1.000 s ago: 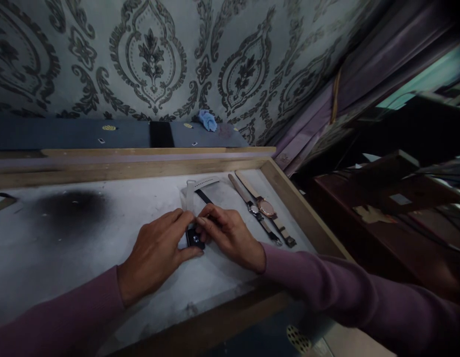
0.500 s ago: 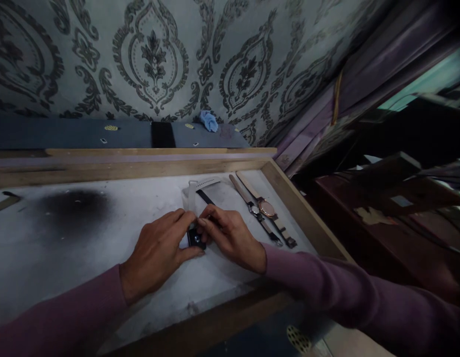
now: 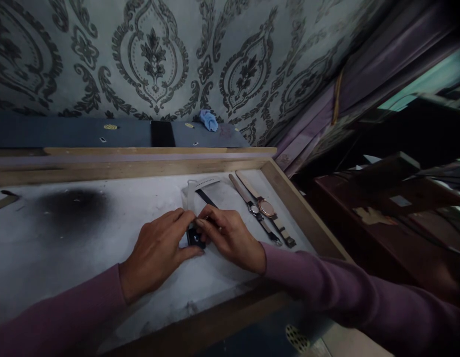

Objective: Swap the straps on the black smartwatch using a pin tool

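A small black watch (image 3: 195,239) with a shiny dark face lies low over the white drawer bottom. My left hand (image 3: 159,248) grips it, index finger at its top and thumb at its lower edge. At the watch's upper end, the thumb and index finger of my right hand (image 3: 230,238) pinch together. Whatever is between those fingertips is too small to make out. A pale strap (image 3: 191,196) runs up from behind the fingertips; whether it joins the watch is hidden. Beyond it lie a perforated light strap (image 3: 207,182) and a black strap (image 3: 205,198).
To the right lie a rose-gold watch (image 3: 266,208) and a smaller silver-faced watch (image 3: 254,209). The wooden drawer rim (image 3: 304,208) surrounds the work surface. On the ledge behind are a black phone (image 3: 162,134) and a crumpled blue cloth (image 3: 208,120). Another strap (image 3: 5,201) lies far left.
Both hands stay in nearly the same place. The black watch seems slightly tilted and its face looks darker; the right fingertips have shifted very slightly left.
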`<state>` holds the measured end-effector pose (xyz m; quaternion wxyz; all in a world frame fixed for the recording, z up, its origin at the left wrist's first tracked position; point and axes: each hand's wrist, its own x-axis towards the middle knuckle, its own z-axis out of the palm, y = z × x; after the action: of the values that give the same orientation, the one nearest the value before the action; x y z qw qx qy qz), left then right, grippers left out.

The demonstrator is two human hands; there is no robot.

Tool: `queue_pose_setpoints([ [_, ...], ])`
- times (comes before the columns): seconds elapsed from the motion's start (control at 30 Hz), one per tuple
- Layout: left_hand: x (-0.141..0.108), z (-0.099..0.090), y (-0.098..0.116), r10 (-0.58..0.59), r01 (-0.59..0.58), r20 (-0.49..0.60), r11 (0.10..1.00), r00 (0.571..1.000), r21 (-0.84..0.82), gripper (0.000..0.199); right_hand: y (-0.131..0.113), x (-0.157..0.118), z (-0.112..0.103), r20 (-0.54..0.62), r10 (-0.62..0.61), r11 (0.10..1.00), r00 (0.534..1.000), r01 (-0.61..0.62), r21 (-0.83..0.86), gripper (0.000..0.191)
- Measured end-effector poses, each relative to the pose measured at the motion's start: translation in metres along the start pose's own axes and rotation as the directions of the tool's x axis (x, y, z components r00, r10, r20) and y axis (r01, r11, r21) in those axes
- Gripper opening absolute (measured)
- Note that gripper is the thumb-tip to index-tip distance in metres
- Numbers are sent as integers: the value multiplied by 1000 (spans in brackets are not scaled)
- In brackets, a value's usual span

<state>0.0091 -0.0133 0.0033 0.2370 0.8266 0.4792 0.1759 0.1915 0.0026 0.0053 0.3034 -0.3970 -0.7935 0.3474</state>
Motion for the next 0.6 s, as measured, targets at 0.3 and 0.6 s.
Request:
queue_pose_setpoints([
  [0.3,1,-1,1,5,-5,-6,1000,1000,-13,29,2,0,1,6,-16,998,1000,17,-66,16],
  [0.6,1,-2,1,5,-5,17,1000,1000,-23,25,7,-4,4,-40,112,982,993,-105,159,18],
])
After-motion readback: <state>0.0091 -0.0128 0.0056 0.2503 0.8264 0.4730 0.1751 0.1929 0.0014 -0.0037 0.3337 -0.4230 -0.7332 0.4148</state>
